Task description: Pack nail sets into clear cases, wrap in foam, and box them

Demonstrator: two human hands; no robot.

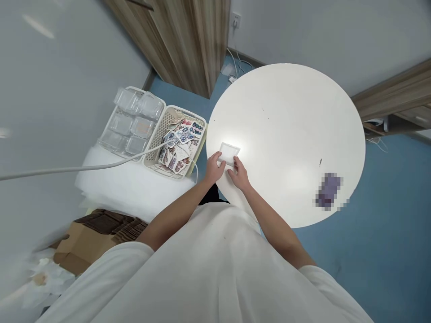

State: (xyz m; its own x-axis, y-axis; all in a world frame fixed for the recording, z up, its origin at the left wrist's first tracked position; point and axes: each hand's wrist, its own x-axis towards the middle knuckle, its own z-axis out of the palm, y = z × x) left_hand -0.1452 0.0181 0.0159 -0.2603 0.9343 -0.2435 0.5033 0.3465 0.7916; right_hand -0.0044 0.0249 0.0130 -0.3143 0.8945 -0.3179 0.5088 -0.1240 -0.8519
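Note:
A small, shallow, whitish plastic box [229, 151] rests at the near left edge of the round white table [286, 103]. My left hand [214, 168] grips its near left corner, with the fingers on the side and the thumb along the near edge. At the near right corner, my right hand [239, 174] has its fingers bent against the box and its thumb just below the edge. The box looks pale and partly see-through; whether anything lies inside is too small to tell.
Left of the table stand a basket of printed nail-design cards [182, 139] and a basket of clear plastic boxes [136, 119]. A white cable [101, 167] crosses over them. A stack of white sheets [117, 184] and a cardboard box [84, 246] lie nearer. A blurred purple item [329, 190] sits on the table's right.

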